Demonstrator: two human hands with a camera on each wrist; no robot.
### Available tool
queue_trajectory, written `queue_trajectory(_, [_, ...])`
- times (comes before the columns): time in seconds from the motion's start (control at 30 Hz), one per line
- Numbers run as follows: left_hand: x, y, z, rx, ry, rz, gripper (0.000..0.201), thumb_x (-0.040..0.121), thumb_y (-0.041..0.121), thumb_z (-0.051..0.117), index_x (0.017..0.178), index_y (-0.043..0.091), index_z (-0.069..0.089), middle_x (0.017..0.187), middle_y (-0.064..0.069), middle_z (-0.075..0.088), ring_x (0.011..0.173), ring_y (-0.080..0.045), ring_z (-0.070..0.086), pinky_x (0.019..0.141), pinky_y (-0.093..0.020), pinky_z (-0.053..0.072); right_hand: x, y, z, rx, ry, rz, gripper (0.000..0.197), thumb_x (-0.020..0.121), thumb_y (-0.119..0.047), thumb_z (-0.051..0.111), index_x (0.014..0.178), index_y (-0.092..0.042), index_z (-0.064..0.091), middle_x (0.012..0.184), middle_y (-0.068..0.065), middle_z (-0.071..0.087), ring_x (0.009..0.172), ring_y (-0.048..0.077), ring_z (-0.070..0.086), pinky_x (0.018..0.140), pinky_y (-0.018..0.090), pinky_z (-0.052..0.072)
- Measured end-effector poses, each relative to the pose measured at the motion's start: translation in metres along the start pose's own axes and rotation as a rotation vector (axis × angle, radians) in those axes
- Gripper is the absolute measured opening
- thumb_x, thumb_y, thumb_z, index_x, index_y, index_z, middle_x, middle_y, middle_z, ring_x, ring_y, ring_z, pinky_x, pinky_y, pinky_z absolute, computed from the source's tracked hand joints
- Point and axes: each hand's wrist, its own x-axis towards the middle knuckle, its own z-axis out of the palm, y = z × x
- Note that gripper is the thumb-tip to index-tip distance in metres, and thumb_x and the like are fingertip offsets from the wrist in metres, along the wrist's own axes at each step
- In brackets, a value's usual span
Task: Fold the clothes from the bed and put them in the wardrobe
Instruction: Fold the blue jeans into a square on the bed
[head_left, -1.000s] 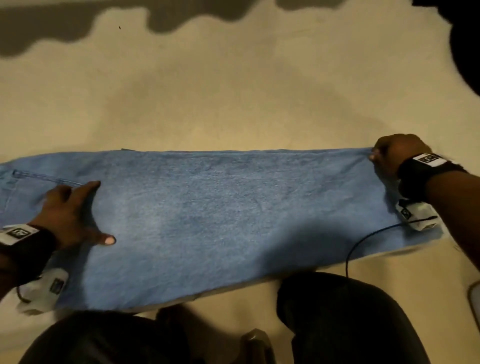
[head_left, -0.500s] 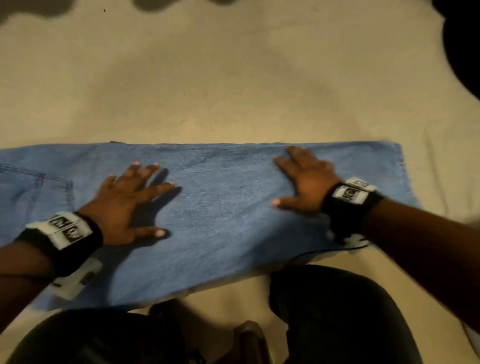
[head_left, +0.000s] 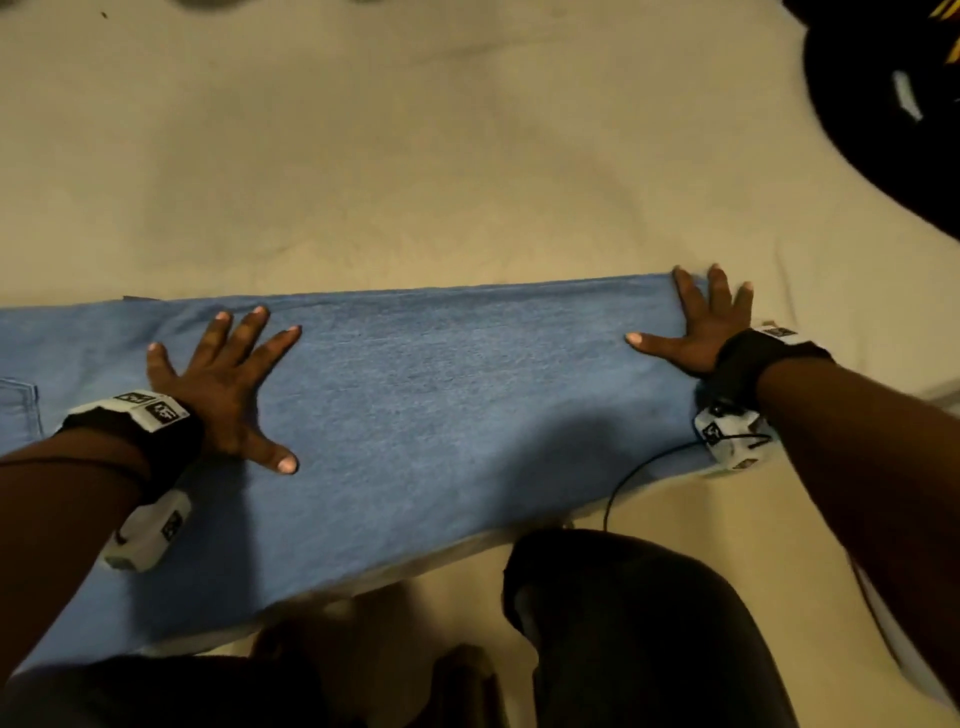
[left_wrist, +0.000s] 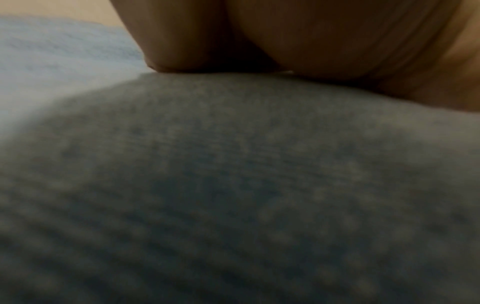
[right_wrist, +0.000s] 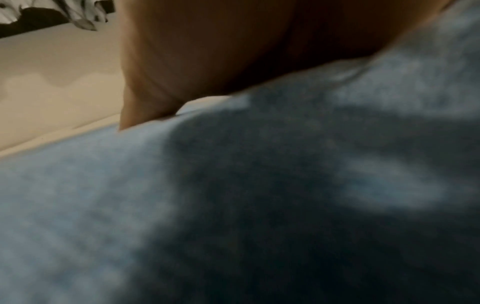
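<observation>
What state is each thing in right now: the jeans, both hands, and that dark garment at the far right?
jeans: laid out flat across the bed, legs stacked, not yet folded crosswise.
left hand: flat, fingers spread, pressing on the jeans toward the pocket end.
right hand: flat, fingers spread, pressing on the jeans near the hem end.
dark garment: lying unfolded on the bed, untouched.
bed: beige sheet, mostly smooth.

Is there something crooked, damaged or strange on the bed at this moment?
Nothing stands out. The blue jeans lie flat and smooth on the beige bed sheet, with the left hand and right hand pressing them, fingers spread.
</observation>
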Motion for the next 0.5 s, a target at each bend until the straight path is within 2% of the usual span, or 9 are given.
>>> queue_trajectory(0.07, [-0.002, 0.009, -0.004, 0.039, -0.010, -0.019, 0.157, 0.018, 0.102, 0.059, 0.135, 0.062, -0.038, 0.141, 0.024, -0.054, 0.149, -0.022, -0.034, 0.111, -0.079, -0.004, -0.024, -0.017, 0.001, -0.051, 0.053, -0.041, 0.138, 0.040, -0.113, 0.028, 0.153, -0.050, -0.019, 0.164, -0.004, -0.031, 0.150, 0.037, -0.028, 0.117, 0.070, -0.007])
queue_trajectory(0.13, [-0.008, 0.017, -0.012, 0.060, -0.029, -0.042, 0.157, 0.028, 0.097, 0.069, 0.140, 0.059, -0.034, 0.150, 0.020, -0.048, 0.151, -0.026, -0.028, 0.113, -0.078, 0.005, -0.055, -0.046, 0.012, -0.115, 0.094, -0.229, 0.132, 0.048, -0.111, 0.030, 0.151, -0.050, -0.024, 0.164, -0.007, -0.031, 0.150, 0.035, -0.028, 0.114, 0.072, -0.007])
queue_trajectory(0.17, [-0.011, 0.021, -0.016, 0.046, -0.041, -0.055, 0.156, 0.036, 0.091, 0.076, 0.145, 0.056, -0.030, 0.156, 0.017, -0.041, 0.153, -0.030, -0.023, 0.114, -0.076, 0.010, -0.071, -0.063, 0.020, -0.137, 0.066, -0.337, 0.131, 0.049, -0.110, 0.031, 0.150, -0.050, -0.026, 0.163, -0.008, -0.031, 0.150, 0.033, -0.029, 0.114, 0.072, -0.007])
queue_trajectory(0.23, [-0.024, 0.034, -0.015, 0.002, 0.023, -0.039, 0.148, 0.050, 0.077, 0.083, 0.156, 0.046, -0.015, 0.166, 0.006, -0.022, 0.155, -0.038, -0.004, 0.118, -0.067, 0.019, -0.105, -0.091, 0.042, -0.183, -0.063, -0.537, 0.131, 0.048, -0.109, 0.035, 0.148, -0.053, -0.027, 0.163, -0.010, -0.031, 0.151, 0.029, -0.028, 0.117, 0.069, -0.005])
queue_trajectory(0.3, [-0.048, 0.052, 0.004, -0.062, 0.107, 0.055, 0.132, 0.060, 0.074, 0.075, 0.161, 0.034, 0.000, 0.169, -0.012, -0.004, 0.153, -0.044, 0.010, 0.123, -0.057, 0.019, -0.122, -0.095, 0.061, -0.286, -0.162, -0.643, 0.136, 0.040, -0.111, 0.030, 0.149, -0.053, -0.027, 0.164, -0.009, -0.029, 0.153, 0.028, -0.022, 0.119, 0.067, 0.002])
queue_trajectory(0.33, [-0.063, 0.063, 0.021, -0.107, 0.109, 0.081, 0.124, 0.066, 0.077, 0.069, 0.161, 0.035, 0.000, 0.169, -0.014, -0.004, 0.154, -0.044, 0.005, 0.124, -0.057, 0.014, -0.123, -0.087, 0.063, -0.342, -0.172, -0.632, 0.139, 0.034, -0.113, 0.024, 0.149, -0.052, -0.026, 0.165, -0.008, -0.028, 0.154, 0.029, -0.019, 0.119, 0.066, 0.005])
queue_trajectory(0.4, [-0.102, 0.069, 0.061, -0.201, 0.066, 0.021, 0.114, 0.072, 0.087, 0.056, 0.156, 0.048, -0.009, 0.168, 0.000, -0.019, 0.154, -0.037, -0.013, 0.118, -0.069, 0.005, -0.122, -0.064, 0.064, -0.344, -0.131, -0.513, 0.143, 0.030, -0.114, 0.021, 0.150, -0.050, -0.026, 0.165, -0.007, -0.027, 0.155, 0.029, -0.013, 0.120, 0.063, 0.010])
queue_trajectory(0.43, [-0.119, 0.066, 0.079, -0.221, 0.058, -0.035, 0.112, 0.069, 0.093, 0.049, 0.153, 0.054, -0.013, 0.166, 0.009, -0.024, 0.154, -0.032, -0.018, 0.114, -0.074, 0.003, -0.119, -0.046, 0.064, -0.325, -0.091, -0.419, 0.144, 0.032, -0.114, 0.025, 0.149, -0.050, -0.027, 0.165, -0.006, -0.026, 0.155, 0.029, -0.011, 0.120, 0.063, 0.012])
queue_trajectory(0.5, [-0.144, 0.042, 0.106, -0.217, 0.083, -0.162, 0.116, 0.060, 0.104, 0.038, 0.150, 0.057, -0.018, 0.164, 0.015, -0.029, 0.154, -0.027, -0.021, 0.113, -0.076, -0.002, -0.111, -0.009, 0.068, -0.290, -0.028, -0.235, 0.149, 0.030, -0.114, 0.031, 0.150, -0.046, -0.025, 0.166, -0.003, -0.022, 0.155, 0.033, -0.007, 0.120, 0.064, 0.016])
